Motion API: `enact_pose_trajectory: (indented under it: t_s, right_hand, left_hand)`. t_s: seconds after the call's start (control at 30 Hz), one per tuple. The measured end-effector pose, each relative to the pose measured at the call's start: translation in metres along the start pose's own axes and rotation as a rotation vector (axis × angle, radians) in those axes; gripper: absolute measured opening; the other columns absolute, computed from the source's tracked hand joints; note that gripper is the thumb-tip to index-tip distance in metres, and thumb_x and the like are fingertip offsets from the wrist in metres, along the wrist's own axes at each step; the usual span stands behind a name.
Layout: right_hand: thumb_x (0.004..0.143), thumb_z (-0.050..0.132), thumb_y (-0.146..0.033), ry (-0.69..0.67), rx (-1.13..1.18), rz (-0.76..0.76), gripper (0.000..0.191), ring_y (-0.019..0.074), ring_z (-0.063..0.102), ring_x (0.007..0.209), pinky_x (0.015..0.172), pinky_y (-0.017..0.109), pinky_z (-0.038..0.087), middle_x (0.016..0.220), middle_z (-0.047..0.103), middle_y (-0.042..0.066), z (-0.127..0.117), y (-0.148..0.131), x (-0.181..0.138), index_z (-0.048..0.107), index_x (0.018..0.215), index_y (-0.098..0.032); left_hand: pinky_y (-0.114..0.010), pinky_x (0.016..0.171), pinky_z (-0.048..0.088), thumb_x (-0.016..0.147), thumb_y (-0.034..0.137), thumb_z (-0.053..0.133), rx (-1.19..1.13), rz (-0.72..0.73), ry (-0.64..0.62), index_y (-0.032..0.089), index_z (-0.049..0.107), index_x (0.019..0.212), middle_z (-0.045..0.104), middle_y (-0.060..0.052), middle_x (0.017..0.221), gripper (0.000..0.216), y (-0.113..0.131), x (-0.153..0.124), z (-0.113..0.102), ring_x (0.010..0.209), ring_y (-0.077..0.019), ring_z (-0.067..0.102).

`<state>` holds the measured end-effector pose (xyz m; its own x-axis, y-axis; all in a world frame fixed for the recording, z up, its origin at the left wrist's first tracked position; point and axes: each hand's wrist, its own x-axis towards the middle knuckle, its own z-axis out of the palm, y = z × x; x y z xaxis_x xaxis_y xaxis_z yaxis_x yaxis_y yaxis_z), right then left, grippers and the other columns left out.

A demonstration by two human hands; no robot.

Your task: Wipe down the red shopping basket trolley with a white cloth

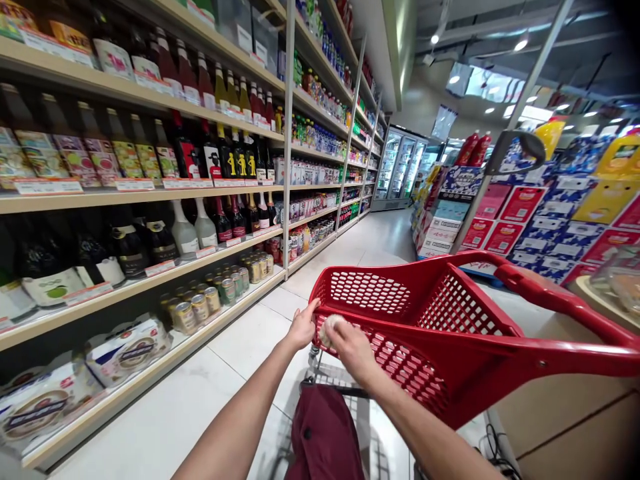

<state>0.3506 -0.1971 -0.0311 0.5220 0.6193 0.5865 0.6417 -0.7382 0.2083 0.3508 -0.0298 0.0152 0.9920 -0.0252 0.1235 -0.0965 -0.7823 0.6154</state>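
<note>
A red plastic shopping cart (475,353) with a perforated basket stands right in front of me, its handle toward the right. My left hand (303,328) grips the cart's rim at the near front corner, fingers closed over the edge. Just to the right, my right hand (354,348) presses a pale, crumpled cloth (331,329) against the outer side of the basket, below the rim. The fingers are bent around the cloth, and part of it is hidden beneath them.
Shelves (150,193) of bottles and cans line the left side. Stacked drink cartons (530,213) stand beyond the cart at right, near a slanted metal pole (537,70). Glass-door fridges (403,167) are at the aisle's far end. Cables (495,447) lie at lower right.
</note>
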Motion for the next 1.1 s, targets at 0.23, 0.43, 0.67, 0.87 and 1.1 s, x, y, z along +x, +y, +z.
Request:
enact_pose_trajectory:
  t_s: [0.23, 0.43, 0.67, 0.87, 1.1]
  right_hand:
    - [0.078, 0.049, -0.012, -0.047, -0.108, -0.051, 0.025, 0.0157, 0.048, 0.077, 0.069, 0.028, 0.033, 0.089, 0.056, 0.004, -0.024, 0.032, -0.033, 0.059, 0.099, -0.024]
    - [0.081, 0.045, -0.016, -0.065, -0.163, 0.121, 0.035, 0.0182, 0.048, 0.087, 0.073, 0.030, 0.032, 0.101, 0.056, 0.007, -0.032, 0.046, -0.051, 0.051, 0.114, -0.024]
    - [0.077, 0.051, -0.016, 0.035, -0.115, 0.141, 0.034, 0.0158, 0.048, 0.081, 0.074, 0.029, 0.031, 0.095, 0.058, 0.005, -0.040, 0.065, -0.078, 0.055, 0.110, -0.025]
    - [0.072, 0.055, -0.017, -0.023, -0.165, 0.196, 0.028, 0.0177, 0.046, 0.081, 0.075, 0.030, 0.029, 0.093, 0.058, 0.006, -0.053, 0.084, -0.102, 0.061, 0.099, -0.022]
    - [0.080, 0.044, -0.013, 0.128, -0.233, 0.274, 0.036, 0.0171, 0.046, 0.084, 0.078, 0.032, 0.030, 0.102, 0.056, 0.007, -0.069, 0.100, -0.110, 0.055, 0.112, -0.024]
  left_hand:
    - [-0.047, 0.107, 0.010, 0.063, 0.002, 0.034, 0.160, -0.040, -0.011, 0.016, 0.030, 0.132, 0.036, -0.007, 0.138, 0.070, 0.015, -0.005, 0.002, 0.129, -0.0152, 0.027]
    - [-0.052, 0.106, 0.002, 0.065, 0.004, 0.035, 0.308, 0.017, -0.026, 0.015, 0.029, 0.132, 0.025, -0.007, 0.143, 0.068, 0.035, -0.007, 0.013, 0.132, -0.0171, 0.018]
    - [-0.052, 0.106, 0.002, 0.068, 0.007, 0.035, 0.419, 0.086, -0.066, 0.015, 0.028, 0.133, 0.024, -0.008, 0.143, 0.066, 0.058, -0.006, 0.023, 0.133, -0.0173, 0.016]
    - [-0.053, 0.106, 0.004, 0.070, 0.009, 0.034, 0.436, 0.175, -0.057, 0.017, 0.028, 0.133, 0.025, -0.005, 0.143, 0.064, 0.071, -0.005, 0.040, 0.133, -0.0175, 0.014]
    - [-0.051, 0.107, 0.001, 0.065, 0.006, 0.036, 0.433, 0.248, -0.073, 0.017, 0.029, 0.133, 0.027, -0.005, 0.142, 0.069, 0.095, -0.005, 0.052, 0.132, -0.0170, 0.017]
